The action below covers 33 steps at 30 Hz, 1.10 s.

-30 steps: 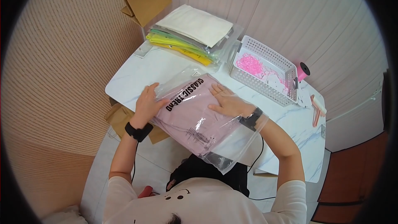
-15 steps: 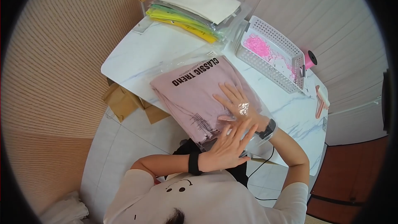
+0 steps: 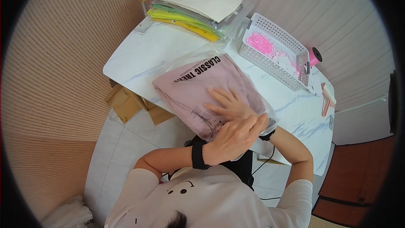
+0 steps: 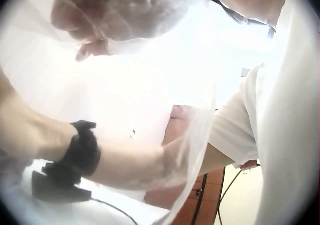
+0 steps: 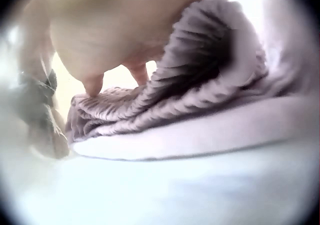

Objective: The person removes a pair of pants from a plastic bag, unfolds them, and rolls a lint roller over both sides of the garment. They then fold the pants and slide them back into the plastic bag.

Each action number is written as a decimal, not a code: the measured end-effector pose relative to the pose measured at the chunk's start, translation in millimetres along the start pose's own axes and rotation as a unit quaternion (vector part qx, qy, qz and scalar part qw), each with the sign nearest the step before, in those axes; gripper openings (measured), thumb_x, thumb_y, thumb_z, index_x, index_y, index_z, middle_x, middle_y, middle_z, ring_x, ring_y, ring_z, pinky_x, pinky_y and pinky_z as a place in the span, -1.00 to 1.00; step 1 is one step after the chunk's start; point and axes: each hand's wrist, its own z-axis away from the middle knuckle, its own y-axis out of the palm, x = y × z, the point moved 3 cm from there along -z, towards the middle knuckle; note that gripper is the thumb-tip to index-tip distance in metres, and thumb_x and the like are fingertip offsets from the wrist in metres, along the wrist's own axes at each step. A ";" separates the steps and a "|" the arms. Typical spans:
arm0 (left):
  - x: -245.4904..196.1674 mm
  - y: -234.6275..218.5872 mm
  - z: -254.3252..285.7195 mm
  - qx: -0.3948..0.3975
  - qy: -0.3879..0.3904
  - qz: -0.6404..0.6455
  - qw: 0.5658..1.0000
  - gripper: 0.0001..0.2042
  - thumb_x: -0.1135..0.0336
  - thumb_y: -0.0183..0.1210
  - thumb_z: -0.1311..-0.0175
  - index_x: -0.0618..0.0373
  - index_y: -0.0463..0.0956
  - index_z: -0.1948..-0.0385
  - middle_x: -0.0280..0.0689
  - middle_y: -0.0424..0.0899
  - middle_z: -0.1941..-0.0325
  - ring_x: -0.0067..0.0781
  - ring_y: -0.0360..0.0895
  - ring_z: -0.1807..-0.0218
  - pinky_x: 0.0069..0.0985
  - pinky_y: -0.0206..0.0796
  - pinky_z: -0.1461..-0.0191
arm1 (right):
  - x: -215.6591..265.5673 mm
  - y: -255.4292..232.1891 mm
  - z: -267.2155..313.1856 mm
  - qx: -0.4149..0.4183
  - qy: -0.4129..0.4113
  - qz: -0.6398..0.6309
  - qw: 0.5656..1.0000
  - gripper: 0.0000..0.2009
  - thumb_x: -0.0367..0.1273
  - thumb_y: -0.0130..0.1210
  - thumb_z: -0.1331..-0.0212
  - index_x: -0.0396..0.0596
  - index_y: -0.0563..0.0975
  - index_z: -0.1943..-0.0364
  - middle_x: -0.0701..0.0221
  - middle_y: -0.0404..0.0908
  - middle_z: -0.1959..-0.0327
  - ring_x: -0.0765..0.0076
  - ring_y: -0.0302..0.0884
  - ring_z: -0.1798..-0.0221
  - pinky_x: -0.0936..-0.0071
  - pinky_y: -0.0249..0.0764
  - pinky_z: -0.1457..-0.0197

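Note:
The folded pink garment lies in a clear plastic bag on the table, its lettering partly wrinkled. My right hand rests on the garment with fingers spread, the bag's film bunched around its wrist. Just nearer my body, my left hand has its fingers curled and pinches the bag's open end. In the left wrist view, clear film hangs across my right forearm. Ribbed pink fabric shows under my right hand in the right wrist view.
A stack of bagged clothes stands at the back left. A white basket with pink shreds sits at the back right, beside a pink ribbon spool and a pink-and-white tool. Brown paper bags are below the table's left edge.
My left hand has left the bag's far left side, crossed over near my right wrist, and curled its fingers on the film. My right hand has shifted nearer my body over the garment.

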 end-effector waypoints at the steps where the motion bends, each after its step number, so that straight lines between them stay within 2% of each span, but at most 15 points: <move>1: 1.4 0.4 -0.3 -0.003 -0.001 0.006 1.000 -0.54 0.45 0.20 -0.03 0.32 0.44 -0.06 -0.31 0.31 0.47 -0.51 0.41 0.59 -0.54 0.31 0.56 | -3.3 -1.7 -1.1 -0.008 0.032 -0.031 0.999 -0.33 -0.12 0.17 -0.08 0.05 0.25 -0.31 0.12 0.02 -0.42 -0.05 -0.07 -0.45 -0.09 -0.06 -0.41; 3: 4.3 2.1 0.2 -0.008 -0.003 0.017 1.000 -0.58 0.43 0.22 -0.08 0.29 0.47 -0.03 -0.33 0.31 0.49 -0.52 0.42 0.59 -0.54 0.30 0.58 | -11.7 -4.9 -3.0 -0.024 0.095 -0.094 0.991 -0.36 -0.11 0.11 -0.14 -0.01 0.25 -0.30 0.09 0.01 -0.42 -0.08 -0.06 -0.44 -0.07 -0.05 -0.41; 6: -0.4 -0.8 -5.0 -0.011 -0.002 0.025 1.000 -0.64 0.41 0.21 -0.13 0.29 0.49 0.01 -0.34 0.31 0.50 -0.52 0.39 0.62 -0.54 0.28 0.60 | -35.0 4.6 -14.9 -0.148 0.148 -0.063 0.976 -0.34 -0.06 0.04 -0.17 -0.23 0.25 -0.25 -0.02 0.13 -0.35 -0.17 0.06 -0.38 -0.12 0.06 -0.34; 9: -2.5 -0.2 -4.6 -0.001 -0.002 0.044 0.999 -0.61 0.41 0.20 -0.14 0.28 0.47 -0.04 -0.35 0.31 0.51 -0.52 0.37 0.64 -0.53 0.26 0.64 | -57.4 12.2 -30.5 -0.122 0.251 0.035 0.960 -0.32 -0.04 -0.04 -0.24 -0.46 0.25 -0.18 -0.19 0.14 -0.30 -0.29 0.07 -0.34 -0.04 0.06 -0.35; 12: -1.9 5.4 1.2 0.027 -0.026 0.068 0.997 -0.57 0.42 0.18 -0.14 0.30 0.43 -0.09 -0.35 0.29 0.50 -0.52 0.35 0.65 -0.54 0.24 0.67 | -86.9 19.7 -36.5 -0.044 0.406 -0.111 0.906 -0.28 0.00 -0.09 -0.26 -0.55 0.25 -0.14 -0.30 0.12 -0.27 -0.35 0.07 -0.33 0.02 0.06 -0.37; 15: 1.0 9.1 7.1 0.056 -0.012 0.053 0.997 -0.54 0.43 0.16 -0.14 0.33 0.39 -0.12 -0.35 0.29 0.50 -0.53 0.34 0.66 -0.55 0.22 0.69 | -102.7 42.4 -34.7 -0.081 0.392 -0.072 0.914 -0.22 0.05 -0.09 -0.23 -0.57 0.22 -0.16 -0.34 0.07 -0.29 -0.36 0.06 -0.33 0.05 0.04 -0.39; 18: -1.5 13.2 11.7 0.068 -0.009 0.070 0.995 -0.52 0.45 0.15 -0.13 0.35 0.36 -0.14 -0.36 0.28 0.50 -0.54 0.34 0.67 -0.56 0.21 0.70 | -101.2 37.0 -34.3 -0.087 0.377 -0.086 0.918 -0.19 0.07 -0.07 -0.20 -0.54 0.19 -0.20 -0.29 0.07 -0.31 -0.35 0.01 -0.36 0.04 0.00 -0.41; 21: -4.0 14.9 10.9 0.066 -0.005 0.083 0.994 -0.50 0.45 0.13 -0.13 0.32 0.34 -0.17 -0.35 0.30 0.51 -0.51 0.35 0.68 -0.54 0.22 0.69 | -96.5 34.0 -34.2 -0.077 0.312 -0.089 0.943 -0.17 0.09 -0.05 -0.19 -0.49 0.17 -0.24 -0.24 0.03 -0.34 -0.35 -0.07 -0.40 0.07 -0.05 -0.44; 24: 0.2 14.2 8.9 0.065 -0.028 0.116 0.991 -0.49 0.45 0.13 -0.12 0.27 0.33 -0.19 -0.34 0.37 0.51 -0.44 0.40 0.67 -0.49 0.25 0.68 | -96.2 34.1 -32.4 -0.071 0.300 -0.086 0.948 -0.21 0.09 -0.06 -0.21 -0.40 0.19 -0.26 -0.14 -0.03 -0.40 -0.25 -0.18 -0.46 0.13 -0.13 -0.48; 27: 8.0 9.3 9.8 0.035 -0.041 0.113 0.992 -0.50 0.46 0.13 -0.11 0.24 0.35 -0.17 -0.30 0.49 0.46 -0.38 0.47 0.63 -0.45 0.30 0.65 | -53.2 4.2 -21.4 -0.081 0.229 -0.045 0.969 -0.26 0.05 0.00 -0.17 -0.28 0.24 -0.27 -0.10 0.00 -0.40 -0.22 -0.18 -0.47 -0.06 -0.14 -0.46; 30: 12.8 2.1 9.2 0.015 -0.060 0.128 0.990 -0.51 0.46 0.13 -0.09 0.23 0.37 -0.15 -0.26 0.56 0.39 -0.37 0.51 0.60 -0.45 0.33 0.63 | -6.0 -15.9 -3.9 -0.015 0.179 -0.097 0.979 -0.29 0.03 0.08 -0.07 -0.09 0.29 -0.27 -0.03 0.02 -0.40 -0.22 -0.08 -0.44 -0.18 -0.08 -0.38; 33: 13.0 -2.6 12.0 -0.007 -0.043 0.121 0.992 -0.53 0.44 0.13 -0.12 0.22 0.37 -0.15 -0.26 0.59 0.40 -0.37 0.53 0.60 -0.47 0.36 0.61 | 21.9 -14.6 29.9 0.056 0.133 -0.032 0.989 -0.33 -0.07 0.12 -0.01 -0.01 0.32 -0.26 0.02 0.06 -0.39 -0.18 -0.03 -0.43 -0.18 -0.02 -0.35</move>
